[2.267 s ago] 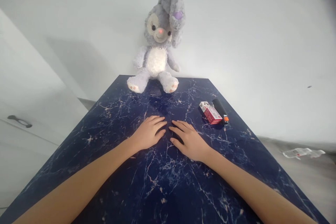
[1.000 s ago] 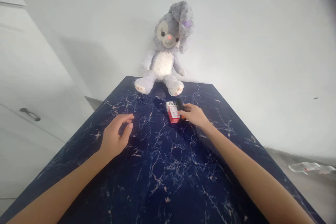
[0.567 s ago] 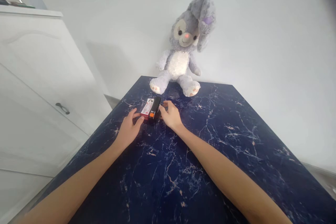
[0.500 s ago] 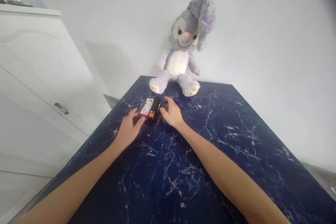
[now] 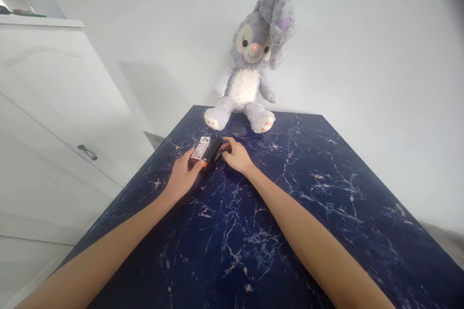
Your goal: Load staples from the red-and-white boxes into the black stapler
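A small red and white box (image 5: 200, 148) and a black lighter-like stick with an orange end (image 5: 213, 150) lie side by side on the dark blue marbled table (image 5: 290, 193). My left hand (image 5: 182, 177) reaches in from the left, its fingers and thumb closed round the box's near end. My right hand (image 5: 235, 156) comes from the right with curled fingers pressed on the black stick's side. Both forearms stretch across the tabletop.
A grey and white plush rabbit (image 5: 250, 63) sits at the table's far edge against the white wall. A white cabinet with a dark handle (image 5: 87, 152) stands close along the table's left side.
My right hand slid the box and black stick from the table's right side over to the left. My left hand came to meet them, and both hands have tightened on the pair.
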Motion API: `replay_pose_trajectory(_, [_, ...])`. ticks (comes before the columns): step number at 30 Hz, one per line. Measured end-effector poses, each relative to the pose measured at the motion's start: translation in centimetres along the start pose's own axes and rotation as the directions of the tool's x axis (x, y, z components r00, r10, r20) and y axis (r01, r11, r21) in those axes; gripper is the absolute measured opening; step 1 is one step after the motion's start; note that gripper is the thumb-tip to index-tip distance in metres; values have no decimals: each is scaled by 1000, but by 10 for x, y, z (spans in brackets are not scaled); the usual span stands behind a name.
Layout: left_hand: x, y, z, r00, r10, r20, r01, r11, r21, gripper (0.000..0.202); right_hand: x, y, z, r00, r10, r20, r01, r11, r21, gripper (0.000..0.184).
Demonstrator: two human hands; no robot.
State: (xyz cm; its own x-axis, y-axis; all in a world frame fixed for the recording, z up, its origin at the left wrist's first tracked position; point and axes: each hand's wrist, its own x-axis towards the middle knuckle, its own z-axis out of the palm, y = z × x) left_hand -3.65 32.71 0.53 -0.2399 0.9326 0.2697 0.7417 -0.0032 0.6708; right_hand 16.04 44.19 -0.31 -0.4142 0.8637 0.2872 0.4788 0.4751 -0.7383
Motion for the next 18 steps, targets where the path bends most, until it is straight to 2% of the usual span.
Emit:
replay_pose_trajectory(2, [0, 1, -1, 1000, 17, 8, -17, 1000, 5, 60, 1, 2, -1, 998, 5, -62, 0, 997, 75, 59])
replay_pose_trajectory(4, [-1, 0, -2, 999, 38, 9, -38, 999, 12, 58, 2, 6, -1, 981, 3, -194, 25, 989, 144, 61])
replay_pose_trajectory(7, [-2, -3, -2, 998, 60, 1, -60, 998, 13, 54, 1, 11, -3, 912, 113, -394, -34, 979, 202, 58])
replay_pose_trajectory(9, [-2, -5, 0, 998, 61, -1, -61, 998, 15, 54, 0, 14, -5, 871, 207, -445, -122, 970, 212, 54])
replay_pose_trajectory(11, [-2, -6, 2, 997, 71, -5, -71, 997, 23, 52, -1, 15, -7, 857, 250, -451, -180, 965, 193, 52])
replay_pose_trajectory(13, [-2, -6, 3, 994, 104, -27, -103, 994, 39, 50, -1, 14, -7, 878, 213, -429, -179, 977, 120, 49])
replay_pose_trajectory(16, [-3, -5, 4, 988, 145, -42, -143, 988, 59, 48, -1, 8, -4, 961, 18, -277, -49, 993, -107, 46])
replay_pose_trajectory(18, [-3, -5, 2, 989, 144, -35, -142, 988, 54, 45, -4, 2, 0, 985, -98, -139, 57, 959, -276, 44])
